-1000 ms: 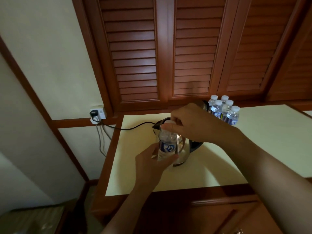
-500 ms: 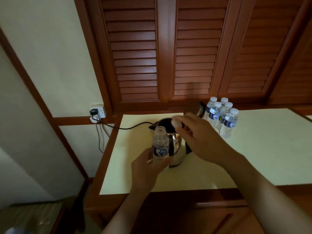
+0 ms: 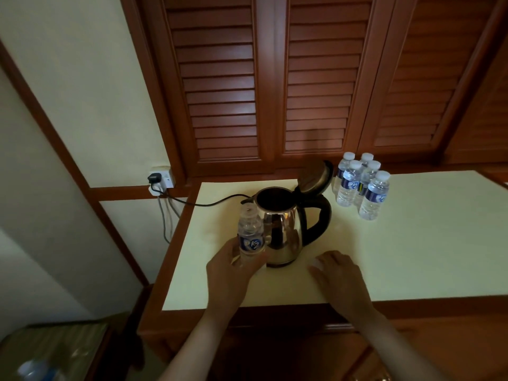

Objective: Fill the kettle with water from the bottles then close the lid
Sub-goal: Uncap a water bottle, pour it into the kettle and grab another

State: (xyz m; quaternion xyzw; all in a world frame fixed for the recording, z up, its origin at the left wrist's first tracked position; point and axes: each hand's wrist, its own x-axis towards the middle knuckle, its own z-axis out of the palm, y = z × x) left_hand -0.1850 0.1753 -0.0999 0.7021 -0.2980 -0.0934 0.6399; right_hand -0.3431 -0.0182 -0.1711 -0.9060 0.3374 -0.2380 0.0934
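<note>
A steel kettle (image 3: 283,229) with a black handle stands on the cream counter (image 3: 412,248), its lid (image 3: 314,176) tipped up and back. My left hand (image 3: 231,273) grips a small water bottle (image 3: 249,232) upright and without its cap, just left of the kettle and touching or nearly touching its side. My right hand (image 3: 339,276) lies low on the counter in front and to the right of the kettle, fingers spread and relaxed. A small pale shape shows at its fingertips; I cannot tell whether it is the cap.
Several capped water bottles (image 3: 357,185) stand grouped behind and right of the kettle. A black cord (image 3: 209,203) runs left from the kettle to a wall socket (image 3: 160,180). Louvred wooden doors rise behind the counter. Another bottle (image 3: 35,369) lies at the lower left, below counter level.
My right hand took the cap off the bottle, carried it away to the right and came down onto the counter. My left hand kept the bottle upright beside the kettle.
</note>
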